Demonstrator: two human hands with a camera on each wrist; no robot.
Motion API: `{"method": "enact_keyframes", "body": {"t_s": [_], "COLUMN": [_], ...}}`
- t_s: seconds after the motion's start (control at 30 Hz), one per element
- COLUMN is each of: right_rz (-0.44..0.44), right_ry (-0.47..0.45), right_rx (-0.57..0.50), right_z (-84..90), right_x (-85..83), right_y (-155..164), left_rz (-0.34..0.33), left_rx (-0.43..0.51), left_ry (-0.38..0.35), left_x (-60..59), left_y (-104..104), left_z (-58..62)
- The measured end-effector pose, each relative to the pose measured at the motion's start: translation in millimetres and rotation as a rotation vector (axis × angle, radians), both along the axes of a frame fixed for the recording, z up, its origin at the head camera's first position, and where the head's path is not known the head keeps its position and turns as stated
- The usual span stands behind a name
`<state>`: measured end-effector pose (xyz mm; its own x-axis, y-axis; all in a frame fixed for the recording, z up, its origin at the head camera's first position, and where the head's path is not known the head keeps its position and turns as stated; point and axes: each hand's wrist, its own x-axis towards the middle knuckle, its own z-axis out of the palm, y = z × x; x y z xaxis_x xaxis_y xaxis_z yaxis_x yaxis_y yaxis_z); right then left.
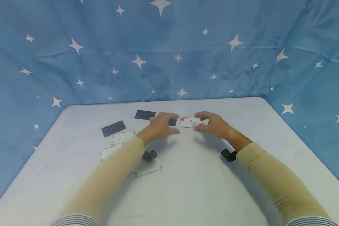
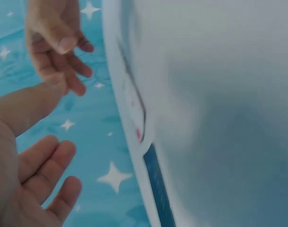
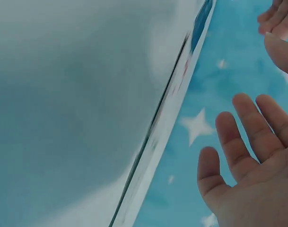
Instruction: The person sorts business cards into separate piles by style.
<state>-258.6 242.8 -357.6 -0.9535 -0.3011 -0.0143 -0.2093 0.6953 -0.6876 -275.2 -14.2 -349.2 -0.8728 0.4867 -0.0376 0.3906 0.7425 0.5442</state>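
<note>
A white card with red flowers lies on the table between the two hands. My right hand hovers over its right end, thumb and fingers apart and holding nothing; part of the card is hidden behind the fingers. To the left of that card is my left hand, its thumb spread from the fingers and nothing in its grasp. Just behind the left hand's fingers shows part of a dark blue card. In the wrist views, the left hand and right hand both appear above the tabletop, fingers loosely bent.
Two more dark blue cards lie at the back left. Several white cards with green leafy borders are spread nearer, partly covered by the left forearm. Starry blue cloth hangs behind the white table.
</note>
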Motion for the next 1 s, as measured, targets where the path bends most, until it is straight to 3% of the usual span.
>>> {"method": "enact_keyframes", "body": {"t_s": [0.2, 0.37, 0.7, 1.0], "right_rz": [0.11, 0.179, 0.257, 0.363], "right_ry": [0.021, -0.006, -0.066, -0.075], "right_rx": [-0.007, -0.021, -0.042, 0.132], "right_z": [-0.8, -4.3, -14.8, -16.5], "right_x": [20.4, 35.1, 53.9, 62.2], "right_y": [-35, -62, -101, -126], "left_rz": [-0.013, 0.014, 0.066, 0.084], "left_rx": [0.032, 0.045, 0.057, 0.03], "left_ry": [0.0, 0.007, 0.0, -0.045], "left_x": [26.1, 49.4, 83.4, 99.3], "left_y": [-33, -59, -102, -120], "left_z": [6.4, 6.1, -11.5, -30.4]}}
